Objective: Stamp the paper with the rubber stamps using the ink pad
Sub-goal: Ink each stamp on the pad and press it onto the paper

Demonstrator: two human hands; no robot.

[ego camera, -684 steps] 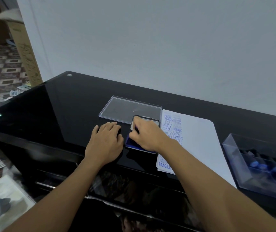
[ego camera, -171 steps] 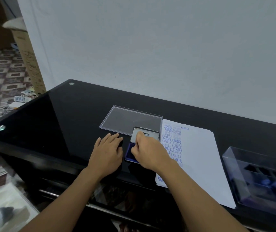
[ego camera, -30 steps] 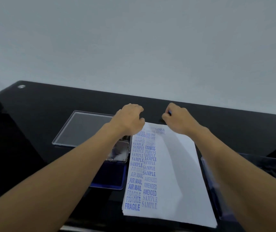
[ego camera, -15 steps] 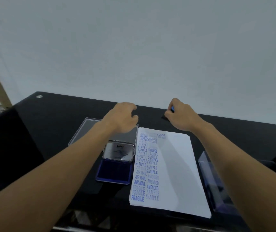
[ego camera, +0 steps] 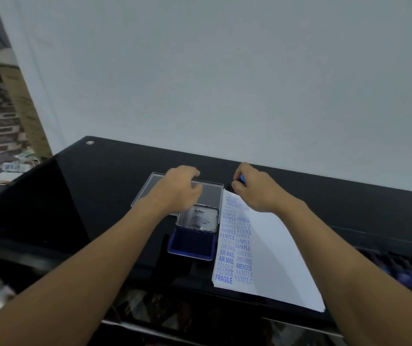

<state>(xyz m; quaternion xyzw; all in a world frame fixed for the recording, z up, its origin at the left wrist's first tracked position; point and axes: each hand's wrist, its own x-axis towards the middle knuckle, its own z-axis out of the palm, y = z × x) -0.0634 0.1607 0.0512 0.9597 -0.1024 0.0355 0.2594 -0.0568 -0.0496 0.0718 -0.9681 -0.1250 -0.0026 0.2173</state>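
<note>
Pinches a blue-topped rubber stamp (ego camera: 242,179) between thumb and fingers of the right hand (ego camera: 257,189), behind and to the right of the ink pad (ego camera: 191,244), just past the far edge of the paper (ego camera: 274,258). Holds the left hand (ego camera: 182,188) directly behind the ink pad, above a clear plastic lid (ego camera: 147,193), fingers loosely curled around nothing; cannot tell whether touching that lid. Reaches both forearms forward, hands apart, knuckles up. Right beside the ink pad: flat white paper, left columns printed in blue with SAMPLE, AMENDED, AIR MAIL, FRAGILE. Ink pad itself open, shallow and rectangular, dark blue inside, hinged cover (ego camera: 198,219) tilted up at the far side. Underneath, glossy black tabletop (ego camera: 100,183).
</note>
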